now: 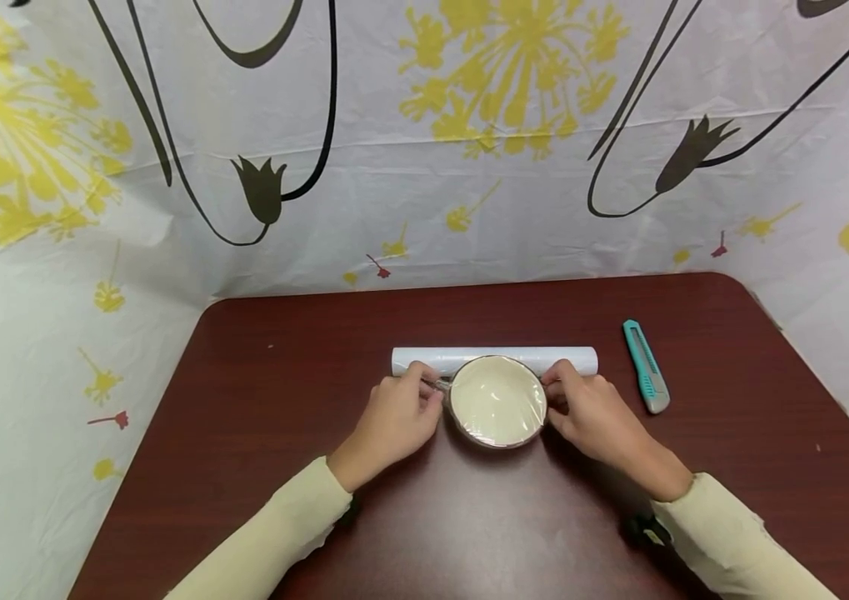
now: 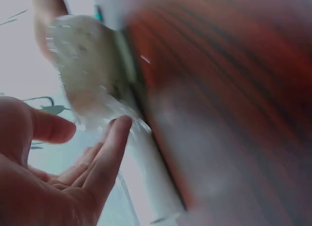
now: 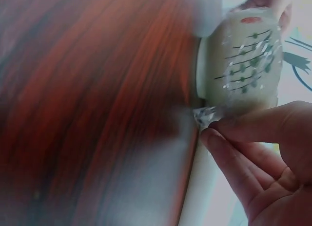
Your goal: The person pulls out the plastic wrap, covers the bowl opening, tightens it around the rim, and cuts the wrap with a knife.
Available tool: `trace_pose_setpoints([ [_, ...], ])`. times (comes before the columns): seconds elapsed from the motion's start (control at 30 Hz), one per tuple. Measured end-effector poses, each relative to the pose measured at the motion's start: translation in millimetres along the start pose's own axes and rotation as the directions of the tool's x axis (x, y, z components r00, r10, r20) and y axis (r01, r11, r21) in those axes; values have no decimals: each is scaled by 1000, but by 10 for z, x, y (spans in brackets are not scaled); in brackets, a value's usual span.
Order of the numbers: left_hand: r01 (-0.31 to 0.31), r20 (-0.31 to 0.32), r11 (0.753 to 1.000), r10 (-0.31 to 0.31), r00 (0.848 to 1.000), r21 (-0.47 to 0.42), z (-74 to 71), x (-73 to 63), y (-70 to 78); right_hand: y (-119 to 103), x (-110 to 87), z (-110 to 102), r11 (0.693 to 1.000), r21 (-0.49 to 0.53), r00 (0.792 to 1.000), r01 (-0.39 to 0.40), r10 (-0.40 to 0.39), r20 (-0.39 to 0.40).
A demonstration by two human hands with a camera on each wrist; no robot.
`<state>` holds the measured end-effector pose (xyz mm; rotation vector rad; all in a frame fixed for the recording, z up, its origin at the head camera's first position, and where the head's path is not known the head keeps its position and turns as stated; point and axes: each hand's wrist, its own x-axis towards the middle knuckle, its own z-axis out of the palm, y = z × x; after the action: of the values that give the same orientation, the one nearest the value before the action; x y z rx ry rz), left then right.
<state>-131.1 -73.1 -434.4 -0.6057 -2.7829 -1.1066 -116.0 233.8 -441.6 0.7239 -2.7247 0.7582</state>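
Note:
A cream bowl [image 1: 497, 402] stands on the table with clear plastic wrap [image 1: 495, 417] stretched over its top. In the right wrist view the bowl's side [image 3: 246, 65] carries green and dark marks and a red patch under the wrinkled wrap. My right hand [image 1: 591, 410] pinches a bunched end of the wrap [image 3: 204, 116] between thumb and fingertips. On the other side, my left hand [image 1: 397, 415] is at the bowl's left edge. In the left wrist view its thumb and forefinger stand apart, the forefinger's tip at the wrap.
Right behind the bowl lies a white roll [image 1: 417, 359] of film, lengthwise across the table. A teal box cutter [image 1: 646, 367] rests to the right. The dark red-brown table [image 1: 282, 358] meets a floral-patterned sheet [image 1: 409, 217] at its back edge.

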Motion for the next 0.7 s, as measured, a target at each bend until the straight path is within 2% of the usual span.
trace_pose_setpoints([
  [0.03,48,33,999,-47,998,-24,-18,-7,26,-11,0,-9,999,24,1000,-22,22,6],
  [0.1,145,117,982,-131,984,-121,-47,-24,67,-28,0,-30,996,66,998,-68,67,19],
  [0.17,228,201,944,-182,963,-240,-59,-43,90,-43,2,-50,991,93,995,-99,97,31],
  [0.2,268,243,910,-196,950,-315,-59,-55,96,-50,3,-58,989,102,994,-109,106,37],
  [0.23,308,283,868,-205,937,-391,-58,-68,106,-56,4,-64,987,109,993,-116,112,42],
  [0.3,379,342,764,-220,914,-522,-45,-99,129,-66,5,-73,983,128,991,-130,123,55],
  [0.37,440,387,651,-235,892,-619,-22,-132,168,-76,5,-78,978,147,988,-146,137,68],
  [0.43,489,426,541,-248,870,-684,11,-167,220,-88,4,-79,974,160,985,-162,151,78],
  [0.5,522,450,446,-265,853,-727,60,-202,279,-101,2,-79,970,165,983,-177,165,84],
  [0.57,535,461,354,-275,843,-767,118,-242,338,-118,2,-74,969,162,981,-185,173,83],
  [0.7,497,422,225,-311,852,-838,250,-298,459,-151,2,-65,969,153,979,-196,185,85],
])
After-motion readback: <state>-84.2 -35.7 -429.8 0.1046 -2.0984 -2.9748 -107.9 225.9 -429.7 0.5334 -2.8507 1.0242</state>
